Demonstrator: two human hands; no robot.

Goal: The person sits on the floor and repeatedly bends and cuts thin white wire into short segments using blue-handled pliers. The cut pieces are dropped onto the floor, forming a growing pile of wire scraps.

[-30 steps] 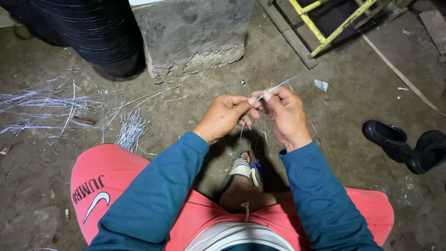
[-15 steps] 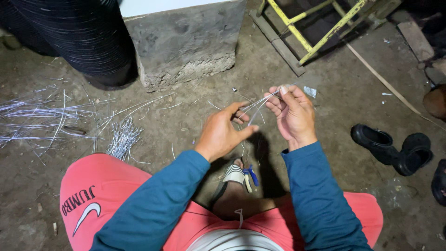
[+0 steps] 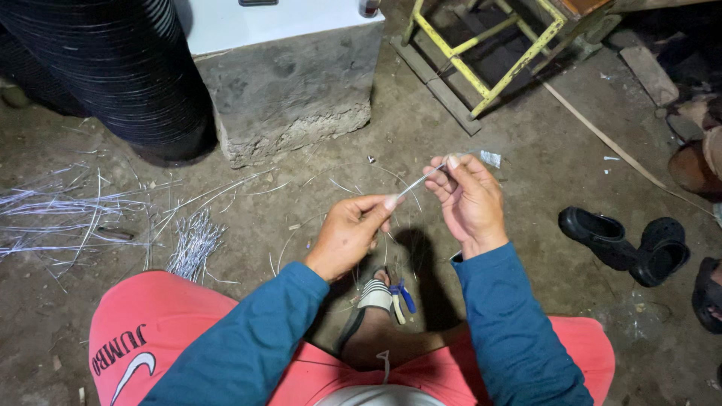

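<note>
Wire strand, thin and pale, spans the short gap between the two hands, its long axis running on a slant from lower left up to upper right, held in the air in front of the seated person's knees and above the dirt floor. The left hand sits lower and nearer the body; its fingers are curled almost closed, with thumb and forefinger pinched on the lower end of the strand. The right hand is higher and a little farther out, palm turned toward the left hand, fingers loosely bent and only the thumb and fingertips closed on the strand's upper end. The two hands are near each other but not touching, joined only by the strand, so neither is clearly nearer to it; each holds one end. Whether the strand runs on past the right hand's fingers cannot be told. Below the hands a sandalled foot rests on the floor between the red shorts. Off to the person's left lie a bundle of short cut wires and, farther out, long loose wire strands, well apart from both hands. A concrete block stands beyond the hands, and a pair of black clogs lies to the right.
</note>
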